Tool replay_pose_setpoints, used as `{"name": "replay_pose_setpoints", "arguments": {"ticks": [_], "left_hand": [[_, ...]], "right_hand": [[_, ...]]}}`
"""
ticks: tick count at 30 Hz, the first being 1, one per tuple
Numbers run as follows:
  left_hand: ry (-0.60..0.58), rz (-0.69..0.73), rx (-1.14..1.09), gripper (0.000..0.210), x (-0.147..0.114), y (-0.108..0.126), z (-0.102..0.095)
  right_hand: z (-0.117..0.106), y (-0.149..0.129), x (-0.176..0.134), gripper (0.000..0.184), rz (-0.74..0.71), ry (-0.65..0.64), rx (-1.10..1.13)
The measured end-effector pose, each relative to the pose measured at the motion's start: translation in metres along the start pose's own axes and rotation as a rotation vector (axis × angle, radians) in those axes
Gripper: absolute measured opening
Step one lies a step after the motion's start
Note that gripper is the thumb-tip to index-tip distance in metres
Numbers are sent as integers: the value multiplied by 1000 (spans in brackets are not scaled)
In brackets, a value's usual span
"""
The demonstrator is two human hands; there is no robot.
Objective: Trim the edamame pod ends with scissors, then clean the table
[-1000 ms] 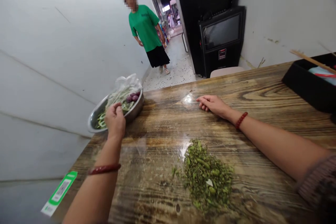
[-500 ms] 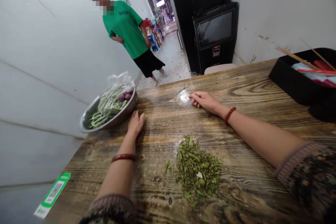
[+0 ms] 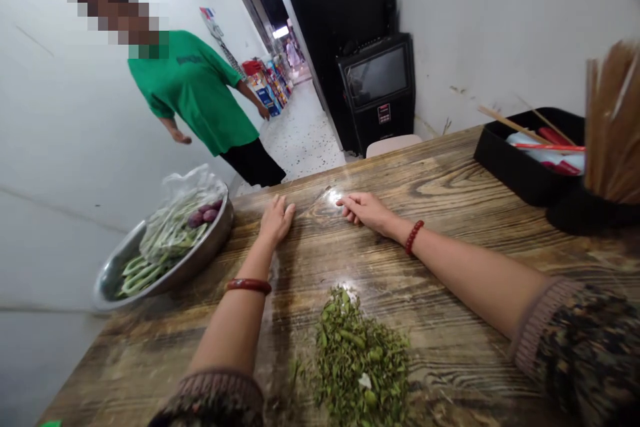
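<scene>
My left hand point(image 3: 277, 219) lies on the wooden table point(image 3: 235, 340) near its far edge, fingers stretched out and holding nothing. To its right, my right hand point(image 3: 364, 210) rests low over the tabletop with its fingers curled together. Whatever those fingers may hold is hidden. Closer to me sits a heap of green leaf scraps and small pods point(image 3: 360, 353), with one whitish bit on it; neither hand touches it. Left of my left hand stands a metal basin point(image 3: 213, 240) with green beans point(image 3: 140, 273), a clear plastic bag point(image 3: 175, 207) and several purple, round vegetables point(image 3: 204, 215).
A black box point(image 3: 520, 177) with chopsticks and packets stands at the right, beside a dark holder of thin brown sticks point(image 3: 613, 127). Beyond the table are a person in a green shirt point(image 3: 195, 93), a pale chair point(image 3: 393, 145) and a black cabinet point(image 3: 380, 87).
My left hand has moved away from the basin, toward my right hand. The person in green has come closer. My view has shifted, so more of the right side shows.
</scene>
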State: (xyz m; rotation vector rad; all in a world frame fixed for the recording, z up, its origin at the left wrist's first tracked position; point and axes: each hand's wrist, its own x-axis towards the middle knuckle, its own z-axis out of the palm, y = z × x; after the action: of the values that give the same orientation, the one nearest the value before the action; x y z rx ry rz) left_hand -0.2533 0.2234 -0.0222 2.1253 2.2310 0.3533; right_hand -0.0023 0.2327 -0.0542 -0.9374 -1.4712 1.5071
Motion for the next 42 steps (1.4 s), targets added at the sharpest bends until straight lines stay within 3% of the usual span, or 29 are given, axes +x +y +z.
{"name": "replay_pose_setpoints", "arguments": {"ticks": [2,4,8,10,12,18,20,22,25,28,32,35,38,42], "left_hand": [[-24,-27,3,53,12,9,6],[-68,3,-3,53,6,28,17],[-215,227,-68,56,-49,69,24],[-264,314,-110,55,-83,69,15],[-238,258,-116,56,-117,46,0],[-51,-395,28,60,-195,-87,-43],[-55,-488,54,63,-214,-102,-45],[-81,-467,44,66,-227,-89,-38],[-129,-290,-23,65,-230,-42,-25],[-138,-162,-93,62,-210,-11,-35],[-12,-271,-121,62,-159,-17,-87],[1,-335,-125,59,-137,-26,-115],[-6,-327,-96,60,-148,-21,-110],[27,-260,-75,58,-202,-8,-81]], "right_hand": [[-1,-2,0,23,12,7,11],[-2,-2,-2,22,19,13,24],[-4,-1,-6,24,28,32,53],[-4,0,-7,27,28,36,55],[-4,0,-8,29,27,38,50],[-7,3,-13,23,40,46,0],[-8,6,-13,21,34,46,-13],[-8,7,-15,21,25,45,-27],[-3,4,-23,22,16,35,-64],[6,1,-35,21,6,24,-88],[12,-2,-63,22,17,2,-55],[2,-5,-94,21,55,-31,-9],[-20,-9,-126,19,100,-50,28],[-52,-12,-164,18,139,-14,56]]}}
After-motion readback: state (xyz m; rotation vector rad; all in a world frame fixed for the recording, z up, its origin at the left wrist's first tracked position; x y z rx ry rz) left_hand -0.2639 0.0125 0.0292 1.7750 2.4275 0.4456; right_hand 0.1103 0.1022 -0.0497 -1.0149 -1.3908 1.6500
